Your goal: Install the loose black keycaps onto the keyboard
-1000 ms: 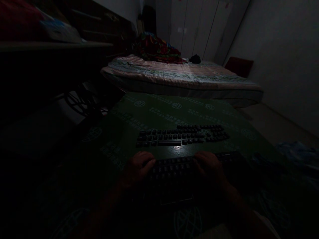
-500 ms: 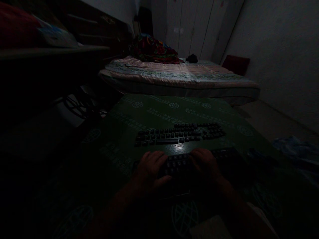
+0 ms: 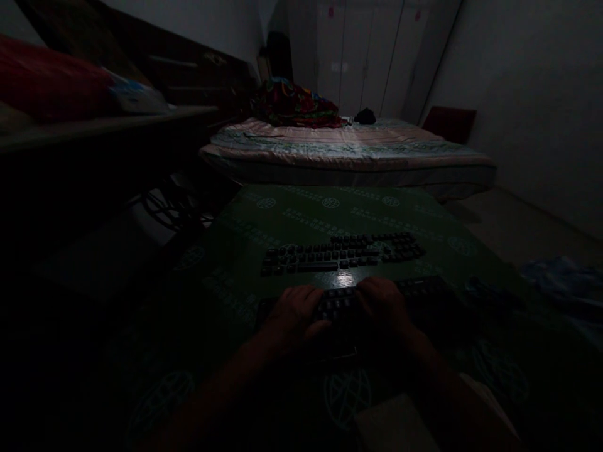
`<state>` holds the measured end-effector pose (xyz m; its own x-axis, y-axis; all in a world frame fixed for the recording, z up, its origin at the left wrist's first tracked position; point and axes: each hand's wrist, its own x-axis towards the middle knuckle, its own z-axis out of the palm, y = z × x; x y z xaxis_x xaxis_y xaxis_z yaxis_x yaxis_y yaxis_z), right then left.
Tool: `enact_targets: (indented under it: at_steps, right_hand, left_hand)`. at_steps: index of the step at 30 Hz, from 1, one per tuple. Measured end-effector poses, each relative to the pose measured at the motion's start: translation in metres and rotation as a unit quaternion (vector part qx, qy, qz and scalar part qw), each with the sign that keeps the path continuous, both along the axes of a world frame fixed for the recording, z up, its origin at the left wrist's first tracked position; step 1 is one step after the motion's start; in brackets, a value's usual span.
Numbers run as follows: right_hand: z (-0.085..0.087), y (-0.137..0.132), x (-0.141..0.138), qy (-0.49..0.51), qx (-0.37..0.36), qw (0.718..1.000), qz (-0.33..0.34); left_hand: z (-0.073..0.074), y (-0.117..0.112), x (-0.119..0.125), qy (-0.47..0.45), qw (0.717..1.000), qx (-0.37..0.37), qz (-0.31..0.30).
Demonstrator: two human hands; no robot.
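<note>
The room is very dark. A black keyboard lies on the green patterned table cover close in front of me. My left hand rests on its left part, fingers laid over the keys and thumb spread out. My right hand sits on the keys just to the right, knuckles up and fingers bent down; its fingertips are lost in the dark. Beyond the keyboard, a set of loose black keycaps is laid out in rows on the cover.
A bed with a striped sheet and a heap of colourful cloth stands behind the table. A dark shelf is at the left, with a fan-like grille below. White cupboard doors fill the back wall. Bluish cloth lies at the right.
My hands have moved inward from the keyboard's ends toward its middle, and now sit close together. The view has shifted slightly.
</note>
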<state>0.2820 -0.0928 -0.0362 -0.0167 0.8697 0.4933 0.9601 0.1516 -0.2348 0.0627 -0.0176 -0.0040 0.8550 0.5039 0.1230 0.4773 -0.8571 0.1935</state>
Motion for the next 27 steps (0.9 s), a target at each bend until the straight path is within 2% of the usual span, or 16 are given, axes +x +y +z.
enact_targets:
  at_steps: [10, 22, 27]
  right_hand:
    - [-0.001, -0.001, -0.001, -0.002, 0.003, 1.000, -0.006]
    - [-0.004, -0.003, -0.002, 0.015, 0.029, 0.999, 0.022]
    - [-0.003, -0.006, -0.007, 0.018, 0.044, 0.998, 0.034]
  left_hand:
    - [-0.001, -0.006, 0.021, 0.002, 1.000, -0.012, 0.005]
    - [-0.013, 0.000, 0.014, -0.006, 0.999, 0.027, -0.016]
    - [-0.010, -0.001, 0.007, -0.012, 1.000, 0.022, -0.014]
